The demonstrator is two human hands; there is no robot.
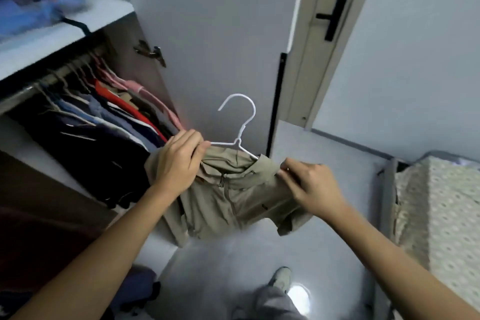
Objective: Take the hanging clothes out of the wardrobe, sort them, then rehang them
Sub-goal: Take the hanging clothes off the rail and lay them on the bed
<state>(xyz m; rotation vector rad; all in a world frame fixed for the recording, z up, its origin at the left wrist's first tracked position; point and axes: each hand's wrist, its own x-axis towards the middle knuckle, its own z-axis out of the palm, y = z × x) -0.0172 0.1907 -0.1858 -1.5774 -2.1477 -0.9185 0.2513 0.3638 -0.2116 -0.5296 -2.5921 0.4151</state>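
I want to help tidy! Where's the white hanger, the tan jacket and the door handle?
white hanger (242,109), head view, on its curved hook.
tan jacket (228,205), head view, on the front by the zip.
door handle (333,18), head view, on the black plate.

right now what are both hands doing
Left hand: closed, gripping the white hanger and the khaki jacket shoulder.
Right hand: closed, pinching the jacket's other shoulder.

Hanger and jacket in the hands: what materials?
Hanger: thin wire, likely metal with smooth white coating; slim and evenly bent. Jacket: thin khaki woven fabric, probably light synthetic; matte, soft creases, zip front.
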